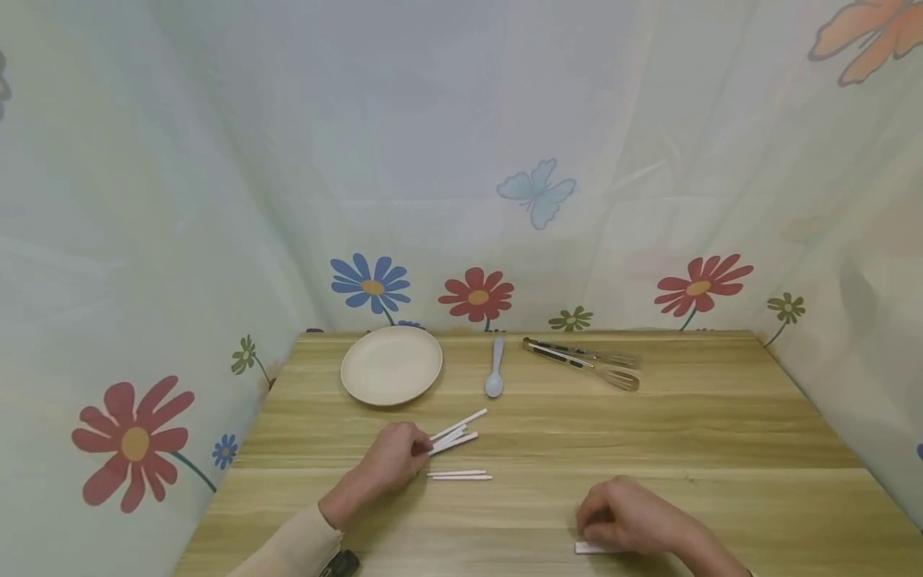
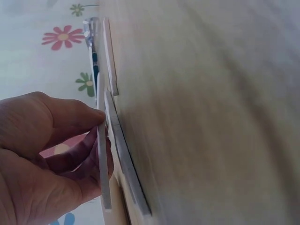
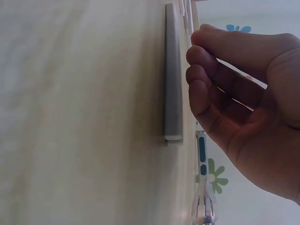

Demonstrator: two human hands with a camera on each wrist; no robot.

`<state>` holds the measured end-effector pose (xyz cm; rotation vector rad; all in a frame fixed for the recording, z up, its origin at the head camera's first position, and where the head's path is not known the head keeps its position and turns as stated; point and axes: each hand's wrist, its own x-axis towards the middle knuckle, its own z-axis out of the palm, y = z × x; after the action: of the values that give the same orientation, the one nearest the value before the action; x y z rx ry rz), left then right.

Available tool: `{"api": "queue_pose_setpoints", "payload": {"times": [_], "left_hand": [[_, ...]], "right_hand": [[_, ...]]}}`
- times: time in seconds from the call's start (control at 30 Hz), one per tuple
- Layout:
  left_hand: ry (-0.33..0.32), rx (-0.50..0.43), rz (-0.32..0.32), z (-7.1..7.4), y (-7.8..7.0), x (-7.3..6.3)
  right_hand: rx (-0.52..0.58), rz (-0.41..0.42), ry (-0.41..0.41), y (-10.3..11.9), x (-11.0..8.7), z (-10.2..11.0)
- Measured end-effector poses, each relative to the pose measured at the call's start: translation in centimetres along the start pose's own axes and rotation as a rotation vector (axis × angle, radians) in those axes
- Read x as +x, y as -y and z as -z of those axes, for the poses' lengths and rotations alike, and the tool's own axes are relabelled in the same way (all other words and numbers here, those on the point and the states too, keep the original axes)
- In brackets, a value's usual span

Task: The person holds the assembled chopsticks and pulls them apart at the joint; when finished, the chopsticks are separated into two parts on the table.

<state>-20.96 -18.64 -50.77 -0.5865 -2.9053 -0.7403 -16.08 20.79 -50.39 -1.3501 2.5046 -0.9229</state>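
My left hand (image 1: pixel 392 458) pinches a thin white stick (image 2: pixel 103 159) between thumb and fingers, just above the wooden tabletop. Around its fingertips lie several more white sticks (image 1: pixel 458 421), fanned out at angles. Closer to me is a pair of white sticks (image 1: pixel 461 476) laid side by side. On the right, my right hand (image 1: pixel 626 514) hovers above another white stick (image 1: pixel 593 549) near the front of the table. In the right wrist view its fingers (image 3: pixel 201 89) are loosely bent with nothing between them, and that stick (image 3: pixel 173 75) lies apart from them.
A round cream plate (image 1: pixel 392 365) sits at the back left of the table (image 1: pixel 721 417). Beside it are a pale blue spoon (image 1: pixel 495 369) and metal tongs (image 1: pixel 580 362) with dark grips. A flower-printed curtain (image 1: pixel 433 160) hangs behind and along both sides.
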Motion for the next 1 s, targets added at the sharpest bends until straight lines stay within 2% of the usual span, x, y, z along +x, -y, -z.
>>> {"api": "queue_pose_setpoints", "payload": {"times": [0.27, 0.4, 0.63, 0.83, 1.0], "left_hand": [[-0.013, -0.045, 0.003, 0.6, -0.7, 0.4], [-0.038, -0.034, -0.016, 0.6, -0.9, 0.7], [-0.072, -0.052, -0.058, 0.5, -1.2, 1.0], [-0.079, -0.059, -0.048, 0.6, -1.6, 1.3], [-0.077, -0.066, -0.037, 0.8, -2.2, 1.6]], "right_hand": [[-0.010, -0.015, -0.054, 0.5, 0.8, 0.8], [-0.020, -0.009, -0.091, 0.8, 1.3, 1.2], [0.014, -0.052, -0.112, 1.2, 2.2, 1.7], [0.018, -0.101, -0.113, 1.5, 3.2, 2.1], [-0.003, -0.081, -0.160, 1.6, 4.2, 2.3]]}}
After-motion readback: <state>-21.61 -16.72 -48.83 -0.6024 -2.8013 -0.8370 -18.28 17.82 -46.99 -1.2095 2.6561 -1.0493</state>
